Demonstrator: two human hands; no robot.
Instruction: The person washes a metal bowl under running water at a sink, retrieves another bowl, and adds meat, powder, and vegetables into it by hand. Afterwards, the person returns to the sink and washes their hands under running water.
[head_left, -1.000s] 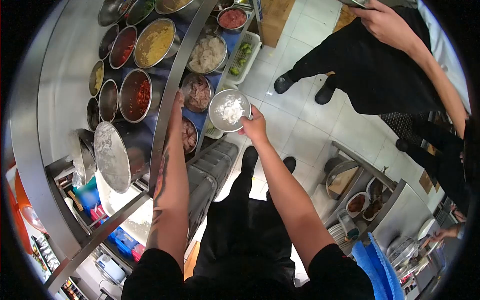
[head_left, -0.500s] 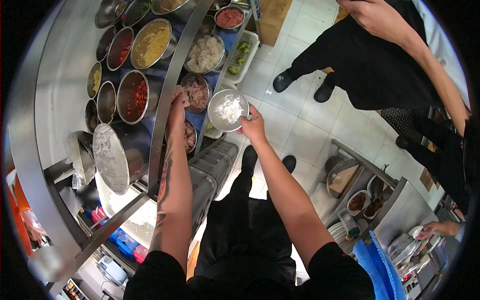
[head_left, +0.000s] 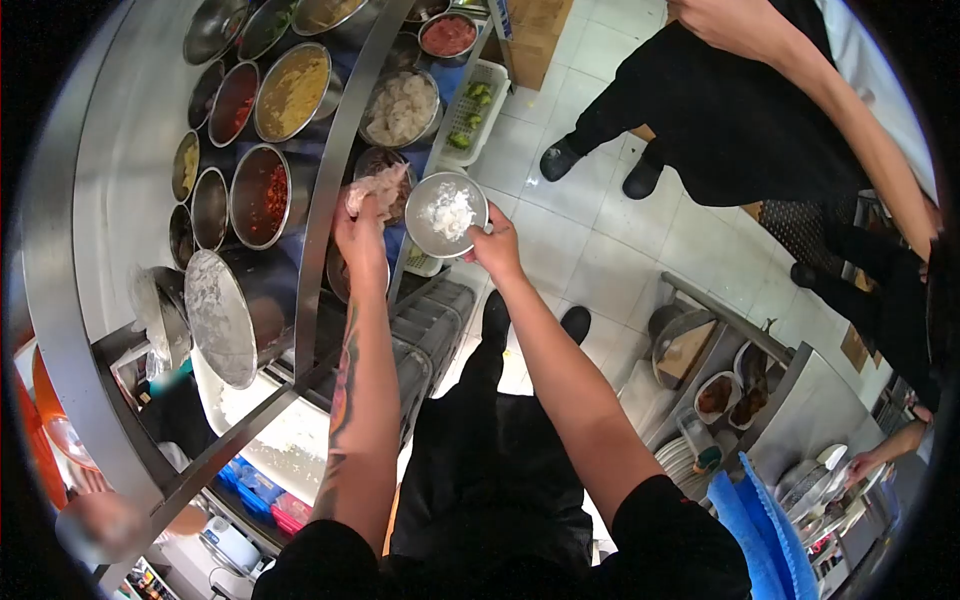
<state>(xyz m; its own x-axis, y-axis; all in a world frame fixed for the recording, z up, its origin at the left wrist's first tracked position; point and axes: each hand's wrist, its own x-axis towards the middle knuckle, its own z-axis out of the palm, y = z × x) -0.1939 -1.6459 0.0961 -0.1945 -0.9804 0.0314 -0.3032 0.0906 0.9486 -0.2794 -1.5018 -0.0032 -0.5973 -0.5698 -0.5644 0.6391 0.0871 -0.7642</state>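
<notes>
Clasping limp pink meat (head_left: 380, 186), the left hand (head_left: 358, 236) likely needs steadiness while the right hand (head_left: 497, 245) grasps a round silver metal bowl (head_left: 430, 238).

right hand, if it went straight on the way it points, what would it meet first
Leading with the bowl of white powder, the right hand would probably first meet the raw meat in the left hand or the metal bowl by it; depth is unclear.

This is looking like a commercial kitchen — steel bowls (head_left: 244, 188) of ingredients (head_left: 298, 92) are crowding a metal rack (head_left: 338, 150), plates (head_left: 672, 464) are sitting stacked, a tiled floor (head_left: 560, 262) is stretching below.
</notes>
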